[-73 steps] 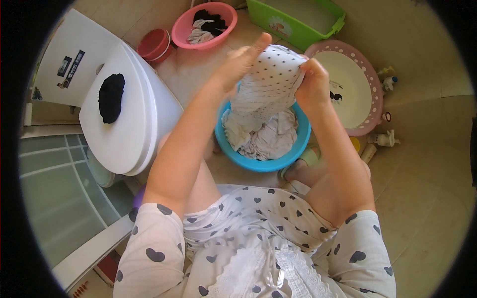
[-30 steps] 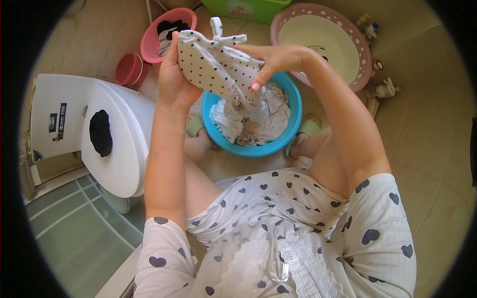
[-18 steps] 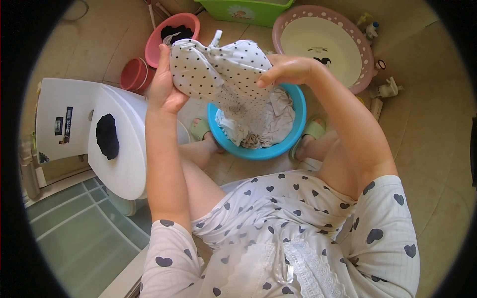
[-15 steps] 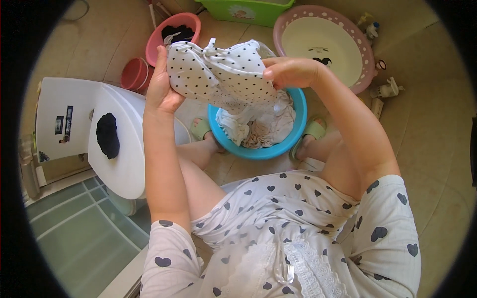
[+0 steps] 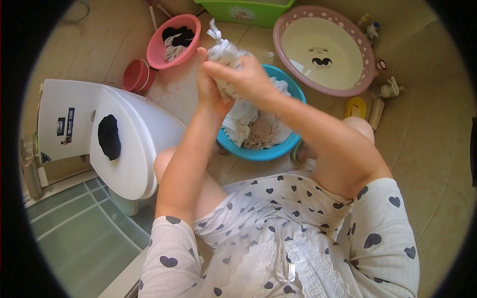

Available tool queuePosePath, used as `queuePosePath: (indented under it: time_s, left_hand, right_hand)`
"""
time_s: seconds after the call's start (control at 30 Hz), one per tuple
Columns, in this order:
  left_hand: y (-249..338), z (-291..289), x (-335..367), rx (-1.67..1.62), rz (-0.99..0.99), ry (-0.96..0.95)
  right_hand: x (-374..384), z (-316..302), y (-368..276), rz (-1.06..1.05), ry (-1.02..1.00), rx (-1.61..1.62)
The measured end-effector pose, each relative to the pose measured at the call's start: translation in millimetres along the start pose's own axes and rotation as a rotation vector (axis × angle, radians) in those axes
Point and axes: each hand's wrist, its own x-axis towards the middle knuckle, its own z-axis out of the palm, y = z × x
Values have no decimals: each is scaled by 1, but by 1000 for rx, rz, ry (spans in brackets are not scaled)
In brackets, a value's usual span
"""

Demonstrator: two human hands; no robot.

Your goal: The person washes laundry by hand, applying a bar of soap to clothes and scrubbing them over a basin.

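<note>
Both my hands are closed around a bunched-up white garment with small black dots (image 5: pixel 224 53); its exact kind cannot be made out while crumpled. My left hand (image 5: pixel 210 84) grips it from the left and below. Across it from the right lies my right hand (image 5: pixel 248 78), fingers wrapped round the cloth. A knotted strap end sticks up above the hands. Just beneath and to the right, a blue basin (image 5: pixel 261 154) stands on the floor between my feet, holding white and beige wet-looking clothes (image 5: pixel 268 128).
A pink basin (image 5: pixel 155 48) with black and white cloths stands far left, beside a red bucket (image 5: pixel 135 75). At left is a white toilet (image 5: pixel 133 161) with a black cloth (image 5: pixel 109 137) on its lid. Far right are a large pink-rimmed basin (image 5: pixel 368 55) and a green tub (image 5: pixel 256 16).
The dotted garment was spread between my hands and is now gathered into a tight bundle. My hands have come together above the blue basin's left side. My right hand moved left.
</note>
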Motion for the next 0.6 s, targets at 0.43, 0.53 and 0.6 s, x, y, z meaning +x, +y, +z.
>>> queuePosePath:
  time_s: [0.43, 0.53, 0.6]
  left_hand:
    - [-14, 25, -8, 103, 76, 429]
    - [-35, 44, -6, 290, 102, 453]
    - [-25, 30, 2, 273, 150, 484]
  right_hand:
    - [4, 40, 37, -237, 688, -559]
    - [28, -15, 26, 246, 268, -148]
    - [22, -1, 18, 119, 438, -190]
